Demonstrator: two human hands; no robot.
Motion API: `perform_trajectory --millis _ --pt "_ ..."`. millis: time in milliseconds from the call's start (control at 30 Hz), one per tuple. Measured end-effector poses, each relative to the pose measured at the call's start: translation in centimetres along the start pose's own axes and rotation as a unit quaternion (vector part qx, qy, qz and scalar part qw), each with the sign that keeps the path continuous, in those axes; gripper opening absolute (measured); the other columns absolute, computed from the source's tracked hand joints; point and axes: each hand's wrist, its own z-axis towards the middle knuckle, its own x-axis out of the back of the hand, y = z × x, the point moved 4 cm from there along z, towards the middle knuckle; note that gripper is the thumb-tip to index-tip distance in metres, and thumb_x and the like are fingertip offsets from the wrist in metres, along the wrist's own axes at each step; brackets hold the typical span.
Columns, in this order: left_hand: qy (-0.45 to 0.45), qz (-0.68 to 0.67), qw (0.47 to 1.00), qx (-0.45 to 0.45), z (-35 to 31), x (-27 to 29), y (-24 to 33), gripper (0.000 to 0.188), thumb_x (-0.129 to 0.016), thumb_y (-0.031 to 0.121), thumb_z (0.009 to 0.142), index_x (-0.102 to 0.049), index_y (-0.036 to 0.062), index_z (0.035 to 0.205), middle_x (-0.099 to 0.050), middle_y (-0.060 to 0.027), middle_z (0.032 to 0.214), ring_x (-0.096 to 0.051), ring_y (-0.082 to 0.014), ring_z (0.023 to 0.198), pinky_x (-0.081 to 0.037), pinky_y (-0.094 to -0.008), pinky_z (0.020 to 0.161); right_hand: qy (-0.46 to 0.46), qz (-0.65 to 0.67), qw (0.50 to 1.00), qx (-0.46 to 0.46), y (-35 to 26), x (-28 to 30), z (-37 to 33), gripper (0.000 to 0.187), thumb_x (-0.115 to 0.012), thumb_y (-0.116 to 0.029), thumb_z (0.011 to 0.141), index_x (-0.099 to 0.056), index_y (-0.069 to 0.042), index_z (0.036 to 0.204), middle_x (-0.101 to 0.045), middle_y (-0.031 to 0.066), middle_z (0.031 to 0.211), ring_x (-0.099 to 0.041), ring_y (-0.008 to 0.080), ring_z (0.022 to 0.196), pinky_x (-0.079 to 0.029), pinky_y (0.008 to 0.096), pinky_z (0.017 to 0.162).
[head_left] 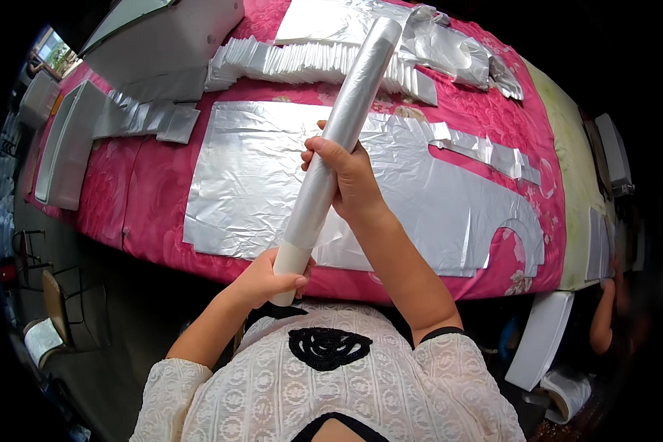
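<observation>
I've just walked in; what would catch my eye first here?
First, probably, the shiny silvery roll, held slantwise mid-picture. Under it, silvery sheeting with curved cut-outs toward the right lies across a vivid pink flowered cloth. Beyond that, a long row of thin pale pieces fans out.

Two hands, one left hand (261, 280) and one right hand (353, 177), one roll (355, 99), one pink tablecloth (147, 199), three white boxes (171, 46) toward the left, two rows of folded packets (302, 62) too tightly packed to count, and one chair (55, 298) at lower left.
</observation>
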Motion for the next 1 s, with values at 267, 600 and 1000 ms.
perform_trajectory --millis 267,600,1000 --pt "-0.01 -0.065 0.997 -0.027 1.5 -2.2 0.7 0.066 -0.064 0.049 0.079 -0.046 0.0006 0.12 -0.059 -0.0085 0.093 -0.06 -0.0151 0.077 -0.05 -0.0283 0.069 -0.009 0.028 1.0 -0.01 -0.2 2.7 -2.8 0.064 -0.071 -0.021 0.074 -0.033 0.003 0.121 -0.055 0.0092 0.086 -0.057 0.0155 0.078 -0.051 0.032 0.075" --pt "0.155 0.317 0.928 -0.117 2.8 -2.1 1.4 0.044 -0.072 0.018 0.071 -0.053 0.0005 0.107 -0.061 -0.0074 0.087 -0.059 -0.0141 0.077 -0.048 -0.0291 0.069 0.001 0.004 1.0 0.016 -0.5 2.8 -3.1 0.061 -0.07 -0.018 0.077 -0.033 0.004 0.12 -0.055 0.0099 0.087 -0.058 0.0159 0.081 -0.051 0.0314 0.075" --pt "-0.116 -0.013 0.99 0.075 1.8 -2.2 -0.5 0.072 -0.072 0.017 0.069 -0.038 -0.0019 0.129 -0.057 -0.0038 0.082 -0.058 -0.0118 0.073 -0.049 -0.0269 0.066 0.105 0.038 0.994 -0.005 1.2 4.8 -2.4 0.052 -0.068 -0.013 0.077 -0.038 0.002 0.116 -0.053 0.0117 0.092 -0.059 0.018 0.079 -0.053 0.0316 0.068"
